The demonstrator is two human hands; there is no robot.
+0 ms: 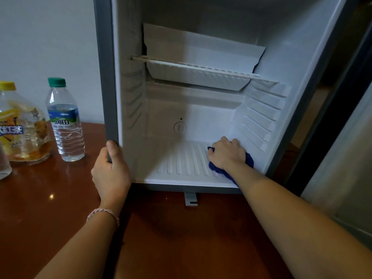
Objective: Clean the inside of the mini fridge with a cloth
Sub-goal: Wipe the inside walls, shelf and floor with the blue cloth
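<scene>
The mini fridge (106, 77) stands open on a brown table, its white inside bare except for a wire shelf (201, 68) and a cooling plate above it. A blue cloth (249, 160) lies on the ribbed floor at the right rear corner, and my right hand (226, 154) grips it there, pressing it down. My left hand (111, 168) holds the lower left edge of the fridge frame, thumb curled over the front of the grey seal.
A clear water bottle (65, 121) with a green cap and a big tea bottle (22, 125) with a yellow cap stand on the table (50, 198) left of the fridge. The fridge door (342, 158) hangs open at the right. A metal hinge bracket (190, 199) sticks out below.
</scene>
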